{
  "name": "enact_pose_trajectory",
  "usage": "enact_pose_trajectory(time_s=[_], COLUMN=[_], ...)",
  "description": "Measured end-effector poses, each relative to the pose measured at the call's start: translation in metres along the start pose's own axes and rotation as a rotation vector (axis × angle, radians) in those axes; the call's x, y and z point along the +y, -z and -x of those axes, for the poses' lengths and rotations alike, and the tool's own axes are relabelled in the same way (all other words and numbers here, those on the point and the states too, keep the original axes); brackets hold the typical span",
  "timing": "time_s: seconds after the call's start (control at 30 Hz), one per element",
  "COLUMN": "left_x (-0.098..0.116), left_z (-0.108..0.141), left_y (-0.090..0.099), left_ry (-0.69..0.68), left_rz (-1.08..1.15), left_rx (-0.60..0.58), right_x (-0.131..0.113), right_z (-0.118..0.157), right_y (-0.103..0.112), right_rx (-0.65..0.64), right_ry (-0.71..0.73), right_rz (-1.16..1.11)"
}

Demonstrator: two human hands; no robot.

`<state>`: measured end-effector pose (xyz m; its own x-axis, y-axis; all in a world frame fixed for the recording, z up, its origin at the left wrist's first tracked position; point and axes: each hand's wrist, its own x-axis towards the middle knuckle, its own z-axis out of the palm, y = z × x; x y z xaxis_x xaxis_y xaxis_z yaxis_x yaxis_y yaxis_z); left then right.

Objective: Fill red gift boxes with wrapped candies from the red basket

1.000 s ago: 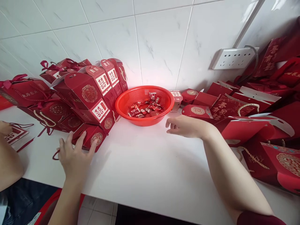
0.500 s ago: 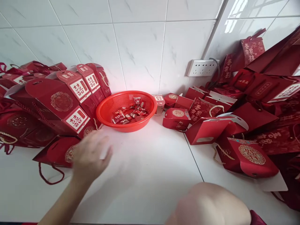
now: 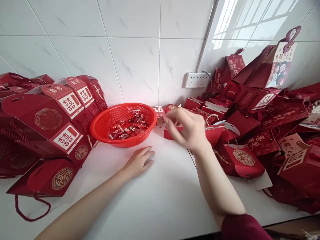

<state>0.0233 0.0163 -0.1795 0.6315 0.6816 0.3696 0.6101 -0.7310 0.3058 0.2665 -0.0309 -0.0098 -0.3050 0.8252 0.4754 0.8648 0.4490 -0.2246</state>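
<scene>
My left hand [image 3: 140,161] rests on the white tabletop [image 3: 160,200], just below the red plastic basket [image 3: 122,143], fingers apart and holding nothing. Wrapped candies [image 3: 128,129] lie in the bottom of the basket. My right hand [image 3: 187,128] is raised in front of the small red boxes at the back, right of the basket. Its fingers are bent and slightly blurred, and whether anything is between them cannot be made out. Behind it, a small box with a white label [image 3: 159,116] stands against the basket's right side.
Red gift boxes [image 3: 48,118] are stacked at the left, one with a cord handle lying at the front. A larger pile of red boxes [image 3: 243,156] fills the right side. A power strip [image 3: 197,80] is on the tiled wall.
My left hand has moved from beside the left boxes to the table below the basket. My right hand has come up and forward toward the back boxes. The view has turned right.
</scene>
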Motion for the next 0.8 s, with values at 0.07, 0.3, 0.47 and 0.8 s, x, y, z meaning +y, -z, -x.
enact_pose_trajectory(time_s=[0.07,0.3,0.47,0.8], left_x=[-0.001,0.000,0.006,0.028], left_z=[0.003,0.006,0.009,0.016], left_y=[0.001,0.001,0.004,0.009], left_ry=[0.001,0.016,-0.020,-0.323], left_rz=[0.001,-0.025,-0.079,-0.224], left_rx=[-0.050,-0.072,0.069,0.441], right_x=[0.024,0.060,0.043,0.022], right_z=[-0.025,-0.041,-0.027,-0.015], right_y=[-0.028,-0.096,-0.052,-0.022], right_rx=[-0.005,-0.315,-0.269,-0.593], right_ry=[-0.031,-0.043,0.092,0.079], right_rz=[0.078,0.166,-0.033,-0.168])
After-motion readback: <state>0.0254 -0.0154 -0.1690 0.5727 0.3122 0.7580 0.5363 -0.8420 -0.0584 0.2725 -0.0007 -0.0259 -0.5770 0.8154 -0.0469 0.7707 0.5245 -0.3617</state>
